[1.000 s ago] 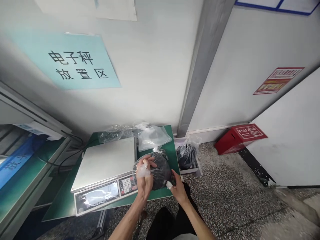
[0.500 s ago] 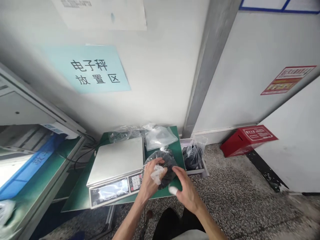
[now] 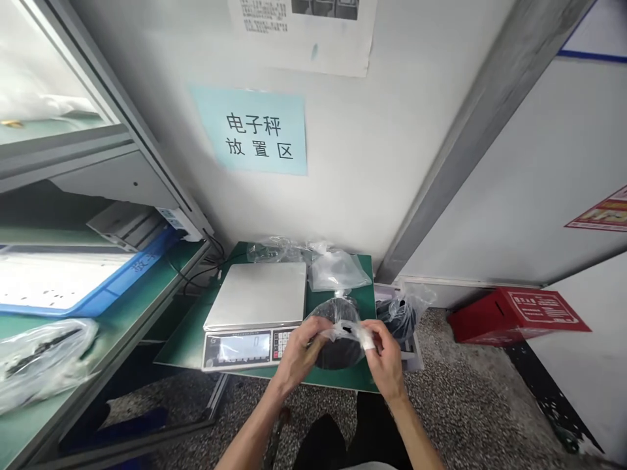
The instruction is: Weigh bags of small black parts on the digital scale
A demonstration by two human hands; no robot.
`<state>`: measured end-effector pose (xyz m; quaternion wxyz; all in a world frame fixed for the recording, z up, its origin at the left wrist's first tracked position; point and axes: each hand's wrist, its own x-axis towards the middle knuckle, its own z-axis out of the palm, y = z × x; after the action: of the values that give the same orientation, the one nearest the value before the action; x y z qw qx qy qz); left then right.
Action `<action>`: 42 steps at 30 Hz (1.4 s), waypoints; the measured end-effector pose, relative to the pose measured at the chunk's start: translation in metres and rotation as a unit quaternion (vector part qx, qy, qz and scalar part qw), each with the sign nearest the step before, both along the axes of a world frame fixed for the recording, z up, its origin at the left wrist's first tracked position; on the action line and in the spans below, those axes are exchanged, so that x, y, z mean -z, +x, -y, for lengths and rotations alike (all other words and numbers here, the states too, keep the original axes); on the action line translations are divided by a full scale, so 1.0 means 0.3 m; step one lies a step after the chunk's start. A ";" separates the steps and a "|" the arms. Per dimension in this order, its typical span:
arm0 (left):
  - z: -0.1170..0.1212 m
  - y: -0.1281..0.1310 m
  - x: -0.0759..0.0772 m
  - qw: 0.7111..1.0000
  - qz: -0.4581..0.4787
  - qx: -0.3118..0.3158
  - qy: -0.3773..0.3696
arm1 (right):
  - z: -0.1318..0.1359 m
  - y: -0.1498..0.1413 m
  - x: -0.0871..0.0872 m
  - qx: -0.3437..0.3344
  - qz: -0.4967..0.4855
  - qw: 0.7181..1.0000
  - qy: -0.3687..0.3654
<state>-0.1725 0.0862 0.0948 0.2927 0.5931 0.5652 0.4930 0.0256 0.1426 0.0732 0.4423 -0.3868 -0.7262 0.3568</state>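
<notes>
My left hand (image 3: 298, 352) and my right hand (image 3: 383, 356) both pinch a small clear plastic bag (image 3: 345, 331) stretched between them. They hover just above a round clear bag of black parts (image 3: 337, 349) that lies on a low green table (image 3: 196, 339). A white cot covers one fingertip of my right hand. An electronic scale (image 3: 255, 312) with a steel platform and a keypad stands on the table to the left of the hands.
More clear bags (image 3: 337, 269) lie at the table's back edge. Another bag of black parts (image 3: 399, 316) sits in a tray on the floor to the right. A red box (image 3: 516, 313) lies by the wall. A green bench with a blue tray (image 3: 78, 287) stands at left.
The view has swung left and down. My right hand has come up from the black bag's edge to join my left hand on the small clear bag, which is now spread between them.
</notes>
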 end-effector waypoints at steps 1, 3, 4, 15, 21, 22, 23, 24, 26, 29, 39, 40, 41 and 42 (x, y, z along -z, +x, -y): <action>0.010 -0.003 -0.009 1.000 0.006 -0.007 -0.001 | -0.003 0.002 -0.003 0.003 -0.002 1.000 -0.003; 0.037 -0.014 -0.030 0.999 0.023 -0.026 -0.015 | -0.011 0.003 -0.002 0.006 0.011 1.000 -0.006; 0.050 -0.022 -0.038 0.999 0.028 -0.038 -0.024 | -0.016 0.003 -0.001 0.014 0.020 1.000 -0.004; 0.051 -0.052 -0.062 0.997 -0.073 -0.026 -0.028 | -0.001 0.020 -0.106 -0.081 0.231 0.938 0.247; 0.063 -0.107 -0.078 0.994 -0.107 0.009 -0.008 | -0.040 0.067 -0.142 -0.151 0.276 0.895 0.316; 0.071 -0.122 -0.078 0.994 -0.108 0.007 -0.013 | -0.051 0.080 -0.152 -0.164 0.286 0.890 0.315; 0.080 -0.136 -0.078 0.994 -0.111 0.006 -0.015 | -0.061 0.092 -0.163 -0.181 0.300 0.882 0.314; 0.089 -0.150 -0.078 0.993 -0.120 0.011 -0.013 | -0.070 0.103 -0.174 -0.201 0.315 0.874 0.312; 0.109 -0.175 -0.083 0.986 -0.157 0.051 0.008 | -0.086 0.117 -0.195 -0.238 0.335 0.856 0.314; 0.132 -0.190 -0.110 0.961 -0.249 0.119 0.035 | -0.103 0.120 -0.220 -0.271 0.335 0.834 0.344; 0.131 -0.157 -0.108 0.990 -0.122 -0.060 -0.031 | -0.163 0.094 -0.313 -0.275 0.294 0.905 0.139; 0.130 -0.149 -0.087 0.990 -0.087 -0.104 -0.041 | -0.175 0.088 -0.316 -0.266 0.268 0.919 0.118; 0.128 -0.136 -0.066 0.989 -0.067 -0.124 -0.047 | -0.189 0.082 -0.315 -0.258 0.240 0.930 0.101; 0.122 -0.118 -0.047 0.990 -0.063 -0.120 -0.048 | -0.203 0.075 -0.313 -0.251 0.216 0.940 0.087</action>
<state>-0.2079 0.0496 0.1091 0.2236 0.5362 0.6722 0.4589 0.0482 0.2034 0.1671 0.2029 -0.2197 -0.9060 0.2996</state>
